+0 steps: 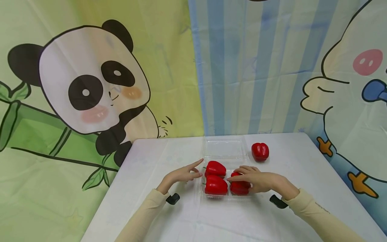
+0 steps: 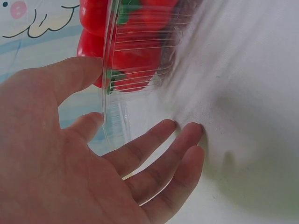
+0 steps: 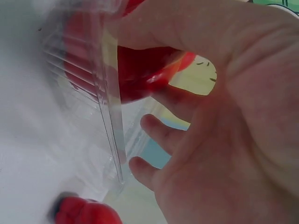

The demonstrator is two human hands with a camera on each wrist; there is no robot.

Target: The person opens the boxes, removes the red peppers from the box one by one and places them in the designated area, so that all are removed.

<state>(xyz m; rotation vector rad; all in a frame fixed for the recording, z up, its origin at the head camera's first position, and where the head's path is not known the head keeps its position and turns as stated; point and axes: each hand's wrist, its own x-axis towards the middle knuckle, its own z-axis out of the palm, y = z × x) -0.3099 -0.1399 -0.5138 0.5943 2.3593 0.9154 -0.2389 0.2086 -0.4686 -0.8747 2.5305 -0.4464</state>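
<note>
A clear plastic box [image 2: 105, 100] holds two red bell peppers [image 1: 215, 168] [image 1: 216, 185] on its left side and a third red pepper [image 1: 240, 189] at front right. My right hand [image 1: 261, 179] grips this third pepper; in the right wrist view, thumb and forefinger lie around the pepper [image 3: 140, 77], the other fingers apart beside the box rim [image 3: 112, 116]. At the box's left edge, my left hand [image 1: 181, 173] touches the rim with its thumb, its fingers spread and holding nothing.
The box's clear lid [image 1: 224, 149] lies folded back behind it. Another red pepper [image 1: 260, 151] stands on the white table [image 1: 169, 215], behind and to the right of the box. A curtain with a panda [image 1: 86, 74] hangs behind the table.
</note>
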